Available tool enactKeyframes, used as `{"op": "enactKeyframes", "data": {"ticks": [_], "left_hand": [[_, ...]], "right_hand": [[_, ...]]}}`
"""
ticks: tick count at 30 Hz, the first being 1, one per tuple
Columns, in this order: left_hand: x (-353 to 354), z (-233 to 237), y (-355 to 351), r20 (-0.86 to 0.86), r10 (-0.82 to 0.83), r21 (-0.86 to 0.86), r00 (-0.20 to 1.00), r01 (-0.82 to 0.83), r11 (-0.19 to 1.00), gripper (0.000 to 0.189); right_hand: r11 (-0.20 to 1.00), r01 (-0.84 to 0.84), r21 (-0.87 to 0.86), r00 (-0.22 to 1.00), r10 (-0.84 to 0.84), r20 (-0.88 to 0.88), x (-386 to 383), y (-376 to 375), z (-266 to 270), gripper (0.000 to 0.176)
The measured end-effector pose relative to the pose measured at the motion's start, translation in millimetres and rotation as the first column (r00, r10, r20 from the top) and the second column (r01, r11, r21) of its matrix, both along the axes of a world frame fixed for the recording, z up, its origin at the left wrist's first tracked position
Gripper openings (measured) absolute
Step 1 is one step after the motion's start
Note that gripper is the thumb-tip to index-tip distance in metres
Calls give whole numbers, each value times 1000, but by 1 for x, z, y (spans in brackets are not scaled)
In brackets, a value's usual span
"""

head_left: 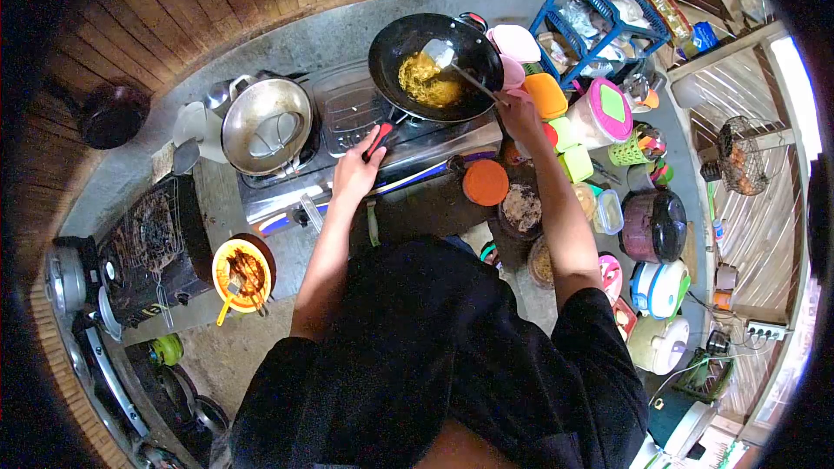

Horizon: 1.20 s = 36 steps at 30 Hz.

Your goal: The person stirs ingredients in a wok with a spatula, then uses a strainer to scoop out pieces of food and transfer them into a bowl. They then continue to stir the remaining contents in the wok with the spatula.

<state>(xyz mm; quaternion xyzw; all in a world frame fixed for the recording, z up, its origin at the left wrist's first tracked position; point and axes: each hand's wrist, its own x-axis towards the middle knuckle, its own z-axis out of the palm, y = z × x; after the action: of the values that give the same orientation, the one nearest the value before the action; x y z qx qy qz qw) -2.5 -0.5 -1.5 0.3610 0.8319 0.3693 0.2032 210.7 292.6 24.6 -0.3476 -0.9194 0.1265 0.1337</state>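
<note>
A black wok (393, 43) sits on the right side of the gas stove (340, 95), with yellow-brown food (422, 80) in its bottom. My left hand (354, 172) is closed around the wok's red and black handle (379, 142). Gripped in my right hand (519, 118) is a long-handled spatula (440, 53), whose pale metal blade rests at the upper edge of the food. On the stove's left side stands a worn metal pan (248, 130) with what looks like a wire ring inside.
Plastic containers (549, 95) crowd the counter right of the wok, below a blue rack (565, 22). An orange lid (485, 182) and a bowl of crumbly contents (521, 208) lie near my right forearm. At left are a sauce-smeared tub (243, 274) and a charcoal grill (156, 243).
</note>
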Motion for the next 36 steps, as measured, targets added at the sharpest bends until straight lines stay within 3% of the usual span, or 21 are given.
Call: {"op": "enactKeyframes", "data": {"ticks": [2,4,7,11,14,16,17,19,26,28,32,34,35,36], "left_hand": [[1,2,-1,6,-2,10,1000,1,1000,46],[1,1,-1,12,0,21,1000,0,1000,46],[0,0,0,33,-4,22,999,3,1000,47],[1,4,0,22,1,34,1000,-2,999,47],[2,4,0,34,4,18,999,-5,1000,47],[1,6,0,36,4,18,999,-5,1000,47],[1,6,0,47,5,3,999,-5,1000,47],[1,6,0,56,7,-9,998,-7,1000,47],[2,7,-1,60,-6,29,998,4,1000,47],[1,6,-1,42,-11,54,999,9,999,47],[1,3,0,32,-12,40,999,11,999,46],[0,1,-1,32,-13,42,999,12,999,47],[0,-1,0,25,-12,50,1000,11,999,47],[0,-2,0,17,-11,58,1000,10,998,47]], "right_hand": [[997,10,-79,1000,-8,30,0,-7,4,27],[982,-143,-124,988,135,-73,1,-10,4,27],[951,-149,-270,989,143,-42,3,-14,17,27],[927,-173,-331,984,147,-103,12,-22,44,27],[953,-128,-275,991,115,-64,19,-20,58,27],[998,-48,41,999,49,-20,20,-15,54,26],[998,-48,41,999,48,-20,22,-13,52,26],[984,130,121,980,-146,133,21,-18,63,26],[980,132,151,983,-148,106,33,-19,66,26],[985,140,96,958,-160,240,34,-22,74,26],[992,123,-12,964,-117,239,50,-5,71,24],[986,-62,-158,988,83,131,55,2,64,25],[986,-61,-157,988,82,130,57,5,59,25],[955,-32,-295,987,78,143,56,4,56,25]]}}
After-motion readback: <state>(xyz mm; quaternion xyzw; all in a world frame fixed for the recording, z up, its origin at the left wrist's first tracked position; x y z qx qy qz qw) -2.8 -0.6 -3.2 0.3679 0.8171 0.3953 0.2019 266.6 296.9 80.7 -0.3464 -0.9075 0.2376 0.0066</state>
